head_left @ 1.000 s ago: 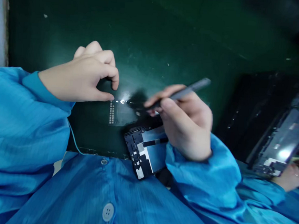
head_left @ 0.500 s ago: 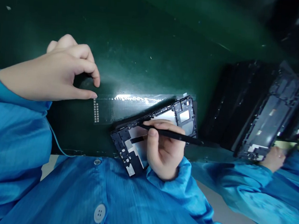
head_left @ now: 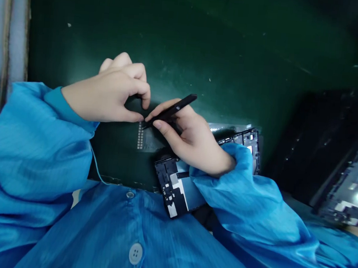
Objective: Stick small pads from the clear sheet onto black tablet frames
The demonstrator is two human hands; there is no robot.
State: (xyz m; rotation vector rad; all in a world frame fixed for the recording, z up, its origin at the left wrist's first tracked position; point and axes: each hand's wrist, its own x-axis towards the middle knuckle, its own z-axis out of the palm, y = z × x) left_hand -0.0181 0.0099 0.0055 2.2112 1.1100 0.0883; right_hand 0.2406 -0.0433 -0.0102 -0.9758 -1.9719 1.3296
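Fingers (head_left: 162, 126) of my right hand (head_left: 193, 141) pinched black tweezers (head_left: 171, 110), tips down at the row of small grey pads (head_left: 140, 135) on the green mat (head_left: 235, 51). My left hand (head_left: 108, 93) curled shut, thumb pressing just beside them. Under my right wrist lay the phone frame (head_left: 174, 187).

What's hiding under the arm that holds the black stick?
A black phone frame lies under the right sleeve on the green mat. Both ends show; its middle is covered.
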